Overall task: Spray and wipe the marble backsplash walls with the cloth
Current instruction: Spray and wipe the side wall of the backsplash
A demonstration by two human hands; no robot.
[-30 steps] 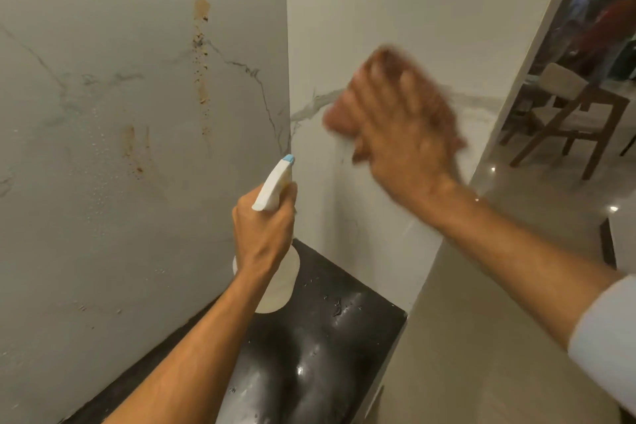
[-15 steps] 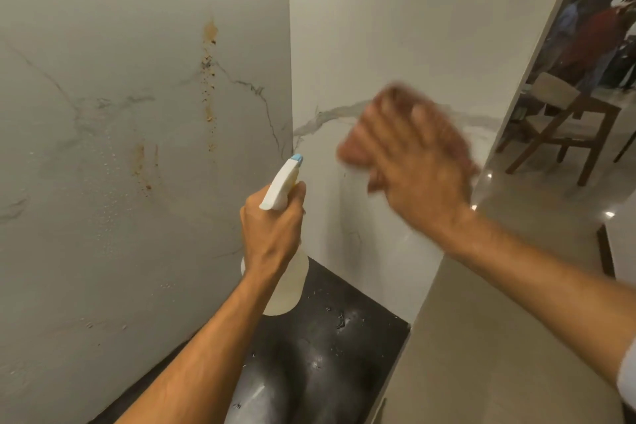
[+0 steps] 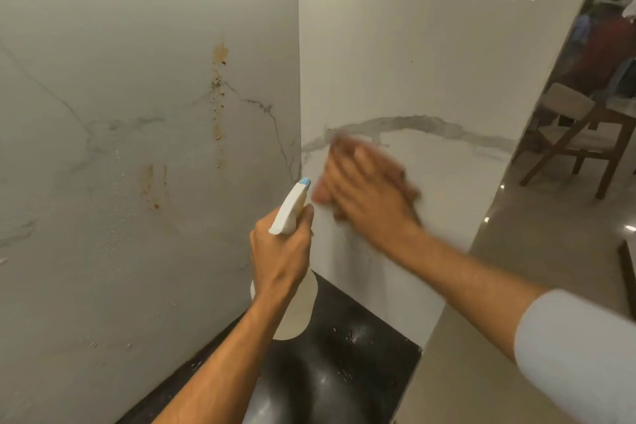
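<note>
My right hand (image 3: pixel 366 193) lies flat against the right marble wall (image 3: pixel 430 62), pressing a brownish cloth (image 3: pixel 406 182) that shows only at the hand's edges; the hand is motion-blurred. It sits just below a grey vein, close to the corner. My left hand (image 3: pixel 280 251) grips a white spray bottle (image 3: pixel 292 206) with a blue nozzle, held upright in front of the corner. The left marble wall (image 3: pixel 120 113) carries orange-brown drip stains (image 3: pixel 218 103) and fine droplets.
A black glossy countertop (image 3: pixel 344 372) with white specks runs below both walls. To the right the wall ends at an edge; beyond it are a shiny floor (image 3: pixel 550 251), a wooden chair (image 3: pixel 578 141) and blurred people in the background.
My right hand with the cloth has slid left and down along the right wall toward the corner. The left hand and bottle have held about the same pose.
</note>
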